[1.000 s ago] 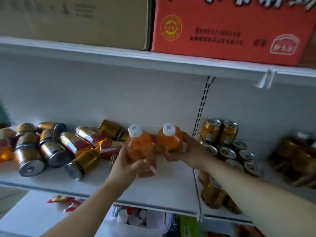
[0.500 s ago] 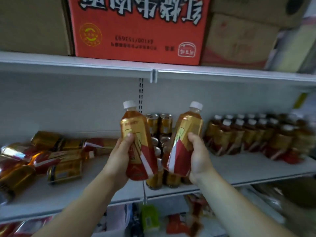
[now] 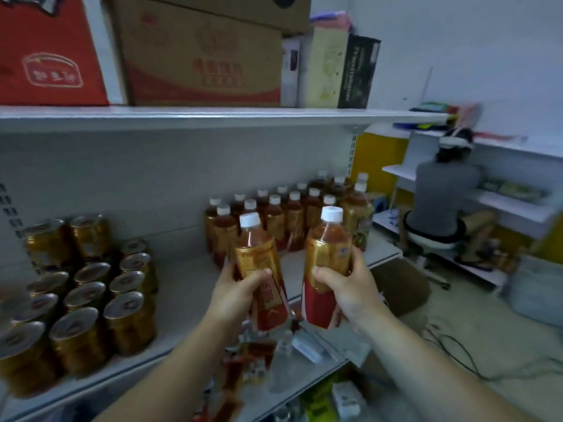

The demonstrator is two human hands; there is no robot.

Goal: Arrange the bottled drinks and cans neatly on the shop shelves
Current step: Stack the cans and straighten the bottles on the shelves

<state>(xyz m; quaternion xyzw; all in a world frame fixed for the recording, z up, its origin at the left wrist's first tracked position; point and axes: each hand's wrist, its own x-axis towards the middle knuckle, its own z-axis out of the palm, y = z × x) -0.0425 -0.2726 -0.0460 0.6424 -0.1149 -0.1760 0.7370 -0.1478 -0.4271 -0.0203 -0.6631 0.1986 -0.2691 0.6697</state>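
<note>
the left hand (image 3: 234, 296) is wrapped round the left bottle (image 3: 255, 254). the right hand (image 3: 350, 292) is wrapped round the right bottle (image 3: 329, 248). both bottles are up in the air, in front of the shelf (image 3: 189, 284) and near the standing bottles (image 3: 292, 214). they look full, so likely a bit heavy. the shiny wrap may be slippy, so hold the middle tight.

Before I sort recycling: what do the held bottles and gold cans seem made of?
Apparently clear plastic: left bottle, right bottle; amber drink visible near the neck, glossy wrap label, white cap. Likely metal: gold cans; shiny sides, silvery tops.
</note>
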